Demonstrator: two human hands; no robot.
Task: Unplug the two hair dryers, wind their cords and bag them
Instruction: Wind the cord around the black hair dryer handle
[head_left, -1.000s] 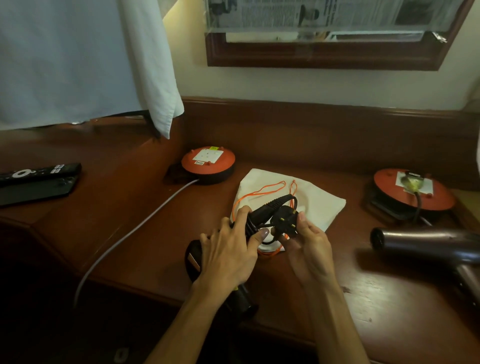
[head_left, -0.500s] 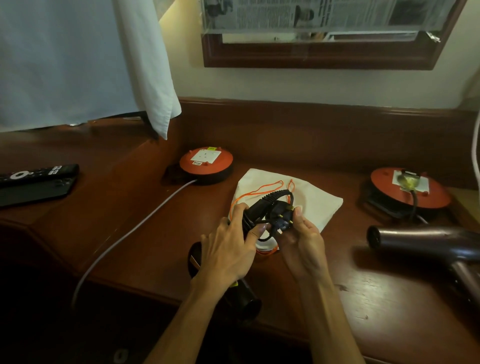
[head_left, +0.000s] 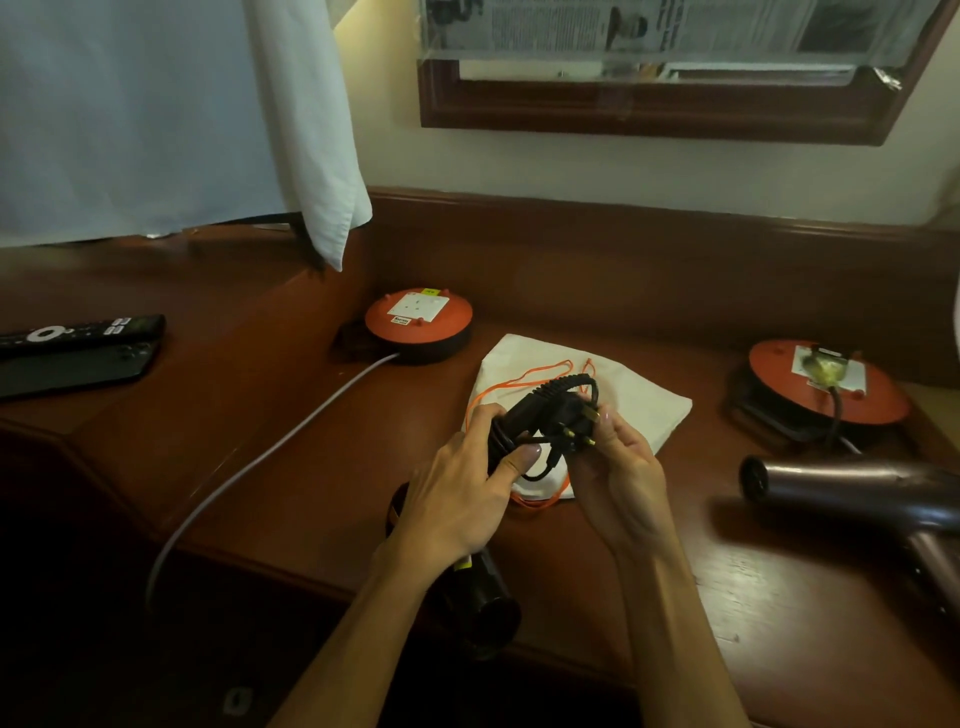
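Note:
A black hair dryer (head_left: 483, 597) lies under my left forearm, its barrel pointing toward me. My left hand (head_left: 462, 499) grips its handle with the black cord wound round it. My right hand (head_left: 618, 467) pinches the black plug (head_left: 569, 423), brass pins facing me, against the coil. Behind my hands lies a white drawstring bag (head_left: 634, 400) with an orange cord. A second, bronze hair dryer (head_left: 857, 483) rests at the right, and its cord runs up to a plug (head_left: 826, 369) in the right orange reel.
Two orange extension reels sit on the wooden desk: one (head_left: 418, 322) at the back centre with a white cable (head_left: 270, 452) trailing left, one (head_left: 831, 389) at the right. A remote (head_left: 78, 332) and a phone (head_left: 72, 369) lie far left. A white cloth (head_left: 311, 130) hangs above.
My right hand has turned the plug so that its pins face me and pressed it closer to the wound cord. My hands have shifted slightly toward the bag.

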